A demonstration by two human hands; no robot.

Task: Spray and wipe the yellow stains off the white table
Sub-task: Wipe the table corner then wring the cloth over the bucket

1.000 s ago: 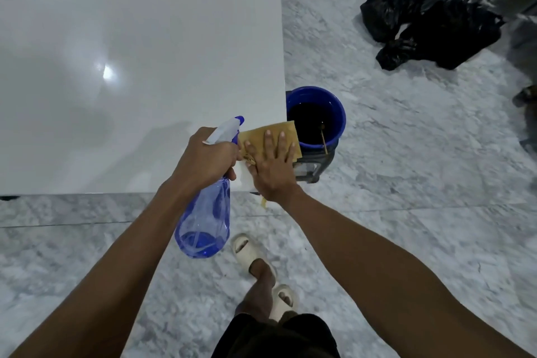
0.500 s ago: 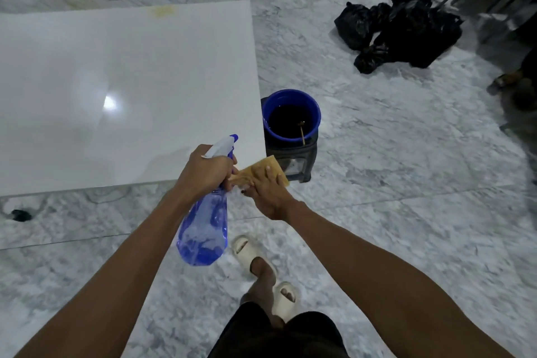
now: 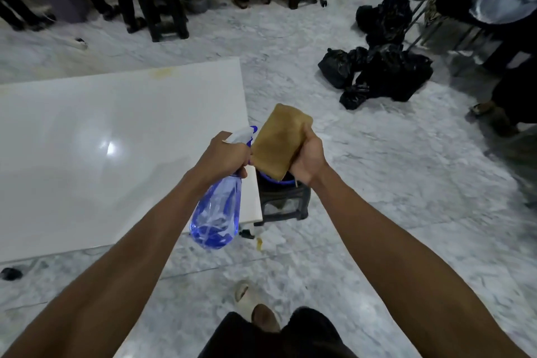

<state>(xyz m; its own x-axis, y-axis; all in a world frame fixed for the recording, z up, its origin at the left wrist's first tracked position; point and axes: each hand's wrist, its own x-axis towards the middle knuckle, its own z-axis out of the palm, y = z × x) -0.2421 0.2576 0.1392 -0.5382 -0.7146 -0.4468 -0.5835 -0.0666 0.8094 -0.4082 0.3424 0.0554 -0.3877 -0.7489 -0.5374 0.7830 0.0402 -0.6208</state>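
Hands grip spray bottle (image 3: 216,212) and cloth (image 3: 277,141) above bucket (image 3: 276,182); black bags (image 3: 380,70) lie beyond.

Blue bucket (image 3: 276,183) on dark stool (image 3: 283,203), black bags (image 3: 386,73), perhaps rubbish

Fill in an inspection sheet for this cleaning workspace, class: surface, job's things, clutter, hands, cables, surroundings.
Surface: white table, glossy; one yellow stain near its far edge.
Job's things: blue spray bottle and tan cloth, both held off the table; blue bucket on a dark stool beside the table's corner.
Clutter: black bags on the marble floor.
Hands: left hand grips the bottle; right hand holds the cloth.
Cables: nothing seen clearly.
Surroundings: people's legs and stools along the far side.
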